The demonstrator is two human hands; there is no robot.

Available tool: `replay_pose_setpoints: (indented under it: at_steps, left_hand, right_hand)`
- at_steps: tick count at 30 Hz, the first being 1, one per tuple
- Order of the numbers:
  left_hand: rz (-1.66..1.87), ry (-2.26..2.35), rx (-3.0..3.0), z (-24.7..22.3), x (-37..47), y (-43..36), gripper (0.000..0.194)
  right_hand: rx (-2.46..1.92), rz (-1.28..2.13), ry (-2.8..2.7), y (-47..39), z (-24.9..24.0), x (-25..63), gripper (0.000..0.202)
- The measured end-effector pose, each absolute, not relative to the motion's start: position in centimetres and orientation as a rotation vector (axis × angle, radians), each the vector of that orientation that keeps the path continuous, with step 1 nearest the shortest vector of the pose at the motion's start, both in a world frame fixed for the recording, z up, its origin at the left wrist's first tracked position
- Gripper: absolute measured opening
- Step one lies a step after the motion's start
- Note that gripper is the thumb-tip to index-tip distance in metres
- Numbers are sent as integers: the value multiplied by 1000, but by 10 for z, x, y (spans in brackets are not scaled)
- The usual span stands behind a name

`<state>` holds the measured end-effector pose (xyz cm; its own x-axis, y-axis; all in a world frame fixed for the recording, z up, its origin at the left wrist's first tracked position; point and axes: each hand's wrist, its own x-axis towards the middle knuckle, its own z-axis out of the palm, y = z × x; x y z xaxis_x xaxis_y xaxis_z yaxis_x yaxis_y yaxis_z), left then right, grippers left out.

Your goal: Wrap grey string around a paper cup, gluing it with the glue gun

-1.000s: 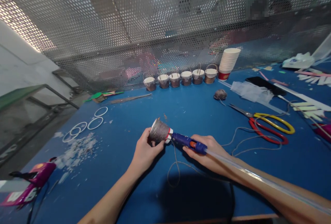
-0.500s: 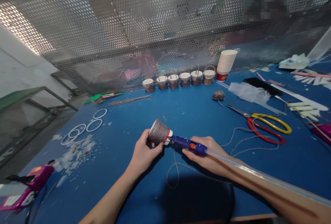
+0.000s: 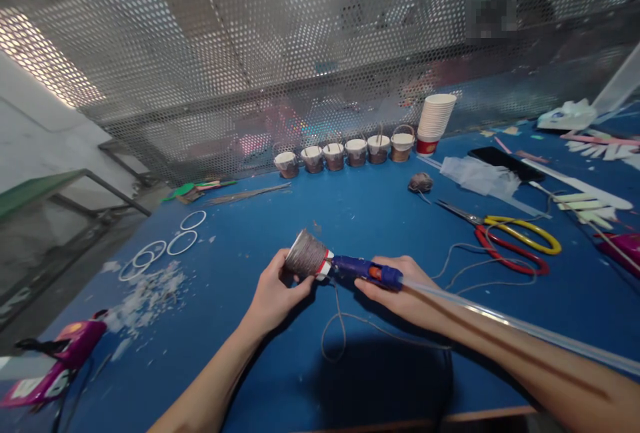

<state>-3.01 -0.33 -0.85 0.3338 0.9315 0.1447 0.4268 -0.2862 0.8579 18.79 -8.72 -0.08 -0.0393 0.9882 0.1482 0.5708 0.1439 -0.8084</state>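
Observation:
My left hand [image 3: 277,291] grips a paper cup [image 3: 306,255] wrapped in grey-brown cord, tilted on its side with its white and red base facing right. In my right hand [image 3: 395,289] is a blue glue gun [image 3: 367,271], with a long clear glue stick [image 3: 480,316] running back over the forearm. The gun's nozzle meets the cup near its base. From the cup a thin cord [image 3: 344,333] hangs down and loops on the blue table [image 3: 250,373].
Several cord-wrapped cups [image 3: 356,154] line the mesh panel [image 3: 200,86], beside a cup stack [image 3: 435,123]. Scissors [image 3: 515,239], a cord ball [image 3: 421,183] and a phone [image 3: 505,163] lie right. White rings [image 3: 182,242], scraps [image 3: 150,296] and a purple device [image 3: 75,353] lie left.
The cup has turned slightly in my left hand, and the glue gun in my right hand has shifted a little, its nozzle still at the cup's base. The view has moved slightly.

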Motion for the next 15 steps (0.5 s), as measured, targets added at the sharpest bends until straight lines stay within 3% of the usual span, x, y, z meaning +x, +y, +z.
replay_pose_setpoints:
  at_steps: [15]
  left_hand:
    - [833, 1089, 1876, -7, -35, 0, 23]
  right_hand:
    - [-1514, 931, -1613, -85, 7, 194, 26]
